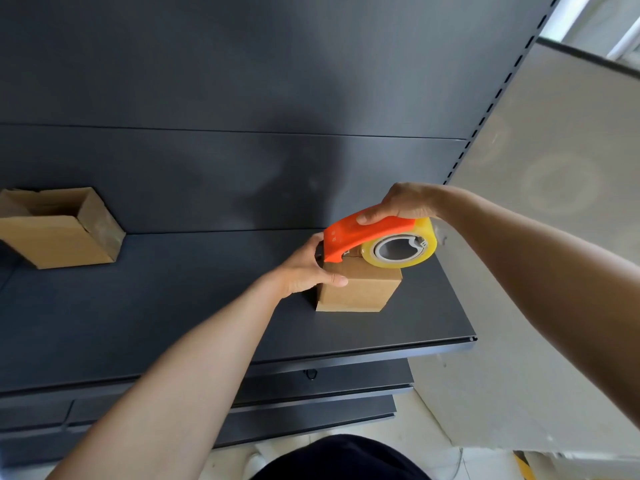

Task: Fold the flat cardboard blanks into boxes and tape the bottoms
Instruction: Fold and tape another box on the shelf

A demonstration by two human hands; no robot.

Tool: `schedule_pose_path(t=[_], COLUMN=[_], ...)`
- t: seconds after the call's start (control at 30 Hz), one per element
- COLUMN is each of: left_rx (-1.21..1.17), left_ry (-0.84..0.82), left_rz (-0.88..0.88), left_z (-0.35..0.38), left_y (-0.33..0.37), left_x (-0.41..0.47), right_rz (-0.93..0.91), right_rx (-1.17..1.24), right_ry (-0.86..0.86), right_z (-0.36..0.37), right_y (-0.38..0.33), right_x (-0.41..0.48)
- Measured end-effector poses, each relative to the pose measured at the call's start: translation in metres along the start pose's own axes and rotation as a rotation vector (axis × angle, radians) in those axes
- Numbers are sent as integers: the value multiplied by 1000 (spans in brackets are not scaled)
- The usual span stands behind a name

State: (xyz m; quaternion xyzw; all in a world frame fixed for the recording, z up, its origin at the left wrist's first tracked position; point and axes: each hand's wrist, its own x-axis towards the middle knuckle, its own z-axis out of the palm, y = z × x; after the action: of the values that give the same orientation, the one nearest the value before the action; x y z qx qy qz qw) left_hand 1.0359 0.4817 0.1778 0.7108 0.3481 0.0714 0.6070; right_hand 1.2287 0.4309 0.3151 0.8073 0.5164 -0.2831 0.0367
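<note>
Head view, nearest first: your dark-clothed lap (341,459) fills the bottom edge, with pale floor tiles (429,455) to its right. Your two bare forearms reach up and away from there over the front lip of a dark grey metal shelf (173,323), with lower shelves stepping out beneath it.

Your left hand (308,268) is wrapped around the left side of a small cardboard box (360,289) that stands on the shelf towards its right end. The thumb lies across the near upper edge of the box, and the fingers curl over the top on the far-left side, so the hand is closed on the box and steadying it.

Your right hand (405,202) comes in from the right and grips the top of an orange tape dispenser (360,237), fingers folded over its curved handle. The dispenser carries a roll of clear, yellowish tape (401,247). Its orange nose points down to the left and touches the top of the box just beside your left fingers; the roll sits over the right part of the box top.

Further left on the same shelf, well apart, a second cardboard box (59,230) lies tipped, its open mouth showing.

Behind everything rises the dark back panel (242,98), with a slotted upright (498,95) on its right and a pale wall (554,168) beyond.
</note>
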Motion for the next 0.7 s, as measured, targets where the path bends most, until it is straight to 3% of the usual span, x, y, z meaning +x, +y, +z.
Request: schedule_pose_path(t=[0.2, 0.7], left_rx=[101, 76], left_ry=[-8, -44], left_rz=[-1, -72], left_z=[0, -11], left_y=[11, 16], left_x=[3, 8], right_rz=[-16, 136], right_rx=[44, 60], right_ry=[-15, 47], right_z=[-3, -25], right_y=[15, 117], right_x=[-8, -41])
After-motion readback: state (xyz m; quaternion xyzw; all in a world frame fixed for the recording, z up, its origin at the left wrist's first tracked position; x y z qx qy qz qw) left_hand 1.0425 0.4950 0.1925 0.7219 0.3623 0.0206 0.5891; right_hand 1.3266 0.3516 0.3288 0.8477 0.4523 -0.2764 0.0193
